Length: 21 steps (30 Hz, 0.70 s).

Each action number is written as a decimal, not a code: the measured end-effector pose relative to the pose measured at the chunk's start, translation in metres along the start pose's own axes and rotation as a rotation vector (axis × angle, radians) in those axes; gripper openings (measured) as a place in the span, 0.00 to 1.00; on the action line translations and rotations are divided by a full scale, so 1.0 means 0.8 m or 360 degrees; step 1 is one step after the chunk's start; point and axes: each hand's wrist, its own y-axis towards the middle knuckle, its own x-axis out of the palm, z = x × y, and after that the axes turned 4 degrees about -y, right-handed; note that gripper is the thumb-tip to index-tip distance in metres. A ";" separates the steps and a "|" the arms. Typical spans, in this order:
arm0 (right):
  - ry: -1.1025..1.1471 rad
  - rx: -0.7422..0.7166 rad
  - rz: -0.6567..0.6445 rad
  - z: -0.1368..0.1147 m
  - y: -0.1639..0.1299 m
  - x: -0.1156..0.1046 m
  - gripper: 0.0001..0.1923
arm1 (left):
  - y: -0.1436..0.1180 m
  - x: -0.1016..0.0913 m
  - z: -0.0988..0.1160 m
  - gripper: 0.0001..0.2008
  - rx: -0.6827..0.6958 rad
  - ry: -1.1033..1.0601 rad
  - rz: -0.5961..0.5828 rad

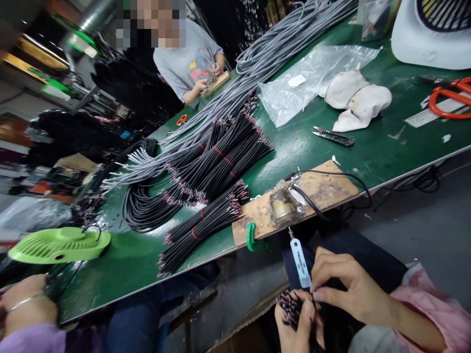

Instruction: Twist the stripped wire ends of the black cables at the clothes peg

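Hands work below the wooden board (294,198): left hand (300,326) grips a wire bundle (290,306); right hand (344,287) pinches its wire tips.

free: green table (371,147) right of wooden board (324,189) | blocked: black cable bundles (209,196) left

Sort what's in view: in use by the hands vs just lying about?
In use: left hand gripping the wire bundle; right hand fingers on it; blue tool between them.

Lying about: snips, orange scissors, plastic bag, white cloths, green fan, grey cables.
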 end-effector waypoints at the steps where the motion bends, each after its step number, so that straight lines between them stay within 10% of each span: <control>1: -0.0021 -0.0008 0.0037 -0.002 0.000 0.002 0.10 | 0.000 0.000 -0.001 0.17 0.0017 0.0005 0.0004; 10: 0.0670 0.0441 -0.0327 -0.001 0.010 0.000 0.19 | 0.004 0.003 0.009 0.12 0.0386 0.0142 -0.0243; 21: 0.0502 0.0524 -0.0216 -0.034 0.070 0.004 0.28 | 0.025 -0.003 0.041 0.09 0.0804 0.0570 -0.0411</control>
